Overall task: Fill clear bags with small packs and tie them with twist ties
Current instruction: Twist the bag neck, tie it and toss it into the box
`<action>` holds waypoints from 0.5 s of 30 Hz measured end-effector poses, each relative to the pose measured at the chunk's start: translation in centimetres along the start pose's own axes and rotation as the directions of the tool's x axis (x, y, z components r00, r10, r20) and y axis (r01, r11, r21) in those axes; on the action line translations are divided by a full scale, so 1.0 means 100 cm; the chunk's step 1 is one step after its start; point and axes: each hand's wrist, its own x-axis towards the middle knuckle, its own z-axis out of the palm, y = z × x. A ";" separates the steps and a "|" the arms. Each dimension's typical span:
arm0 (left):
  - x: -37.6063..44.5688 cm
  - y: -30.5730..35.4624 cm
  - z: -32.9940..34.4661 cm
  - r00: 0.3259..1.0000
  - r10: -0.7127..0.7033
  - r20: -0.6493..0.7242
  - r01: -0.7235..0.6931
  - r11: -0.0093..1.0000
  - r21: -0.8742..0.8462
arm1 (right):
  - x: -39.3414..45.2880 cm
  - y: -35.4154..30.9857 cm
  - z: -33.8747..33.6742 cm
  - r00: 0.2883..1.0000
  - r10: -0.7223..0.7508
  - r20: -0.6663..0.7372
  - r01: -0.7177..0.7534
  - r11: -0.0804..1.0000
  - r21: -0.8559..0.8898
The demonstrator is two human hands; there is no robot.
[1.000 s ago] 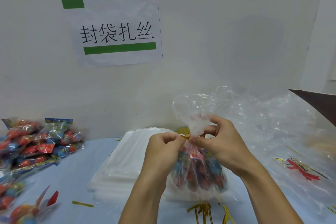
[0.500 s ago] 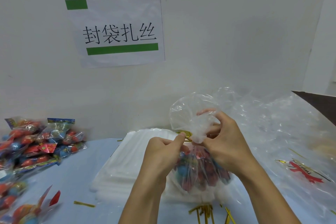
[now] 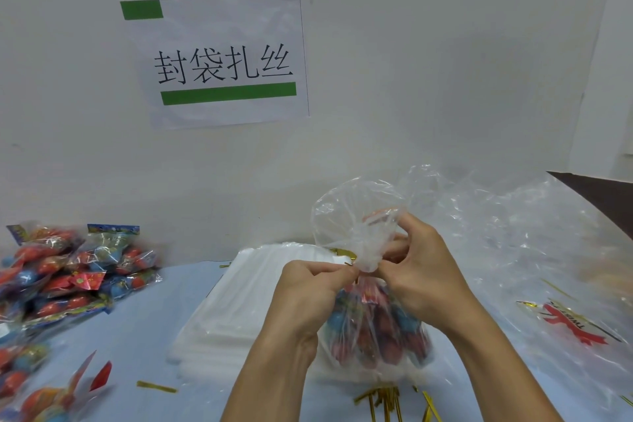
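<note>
Bag: a clear bag (image 3: 373, 325), thin and crinkled, was held upright in the lower centre of the frame, its belly filled with red and blue small packs (image 3: 383, 336); its long axis ran vertically, with the gathered neck (image 3: 368, 259) at the top and the loose mouth flared above it.
Tie: a gold twist tie (image 3: 347, 255), thin and foil-like, was seen at the neck, mostly hidden.
Left hand: the left hand (image 3: 313, 288) was closed, with the tie end pinched just left of the neck.
Right hand: the right hand (image 3: 421, 267) was curled round the neck from the right, gripping the bunched film.
Key relation: the neck lay between the two hands, touched by both; the twisting was judged to turn on the left hand's pinch.
Desk: a pale blue desk (image 3: 144, 329) carried a flat white stack of empty bags (image 3: 239, 312) behind the bag.
Spare ties: loose gold ties (image 3: 383, 399) were scattered at the lower edge.
Supply: glossy packs (image 3: 68, 271) were heaped at the left.
Wall: a paper sign (image 3: 219, 58) was fixed at the upper left.
</note>
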 end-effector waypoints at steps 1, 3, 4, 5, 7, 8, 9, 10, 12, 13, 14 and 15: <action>0.000 0.000 0.000 1.000 0.017 -0.001 -0.017 1.000 0.011 | 0.000 0.000 0.000 1.000 0.008 0.004 -0.008 1.000 -0.003; 0.000 -0.001 0.000 0.998 0.055 0.011 -0.055 0.998 0.039 | -0.001 -0.001 -0.001 1.000 0.026 0.014 -0.026 1.000 -0.007; -0.001 0.000 0.000 0.997 0.075 0.022 -0.076 0.995 0.068 | -0.001 -0.002 -0.002 0.999 0.039 0.021 -0.039 0.999 -0.007; -0.002 0.000 0.000 0.995 0.099 0.029 -0.102 0.989 0.103 | -0.001 -0.002 -0.002 0.998 0.056 0.030 -0.056 0.998 -0.008; -0.003 -0.002 0.001 0.986 0.165 0.024 -0.166 0.972 0.167 | -0.001 -0.002 -0.001 0.994 0.106 0.031 -0.106 0.994 0.005; -0.002 -0.003 0.003 0.979 0.203 0.019 -0.203 0.959 0.198 | 0.000 -0.002 -0.001 0.990 0.137 0.016 -0.137 0.990 0.026; -0.003 -0.003 0.004 0.969 0.245 0.019 -0.243 0.943 0.225 | 0.000 -0.001 0.000 0.985 0.171 -0.008 -0.171 0.984 0.053; -0.003 -0.003 0.006 0.955 0.294 0.023 -0.291 0.923 0.252 | 0.001 0.000 0.000 0.977 0.208 -0.038 -0.204 0.975 0.086; -0.003 -0.003 0.007 0.913 0.407 0.033 -0.395 0.861 0.319 | 0.003 0.001 0.000 0.954 0.287 -0.090 -0.268 0.946 0.180; -0.003 -0.003 0.008 0.888 0.458 0.035 -0.440 0.827 0.351 | 0.004 0.001 0.000 0.940 0.325 -0.102 -0.296 0.928 0.227; -0.004 -0.003 0.008 0.867 0.498 0.039 -0.475 0.799 0.369 | 0.005 0.001 0.000 0.929 0.355 -0.104 -0.319 0.912 0.259; -0.004 -0.003 0.007 0.851 0.523 0.043 -0.499 0.781 0.376 | 0.005 0.001 0.001 0.921 0.376 -0.102 -0.337 0.901 0.273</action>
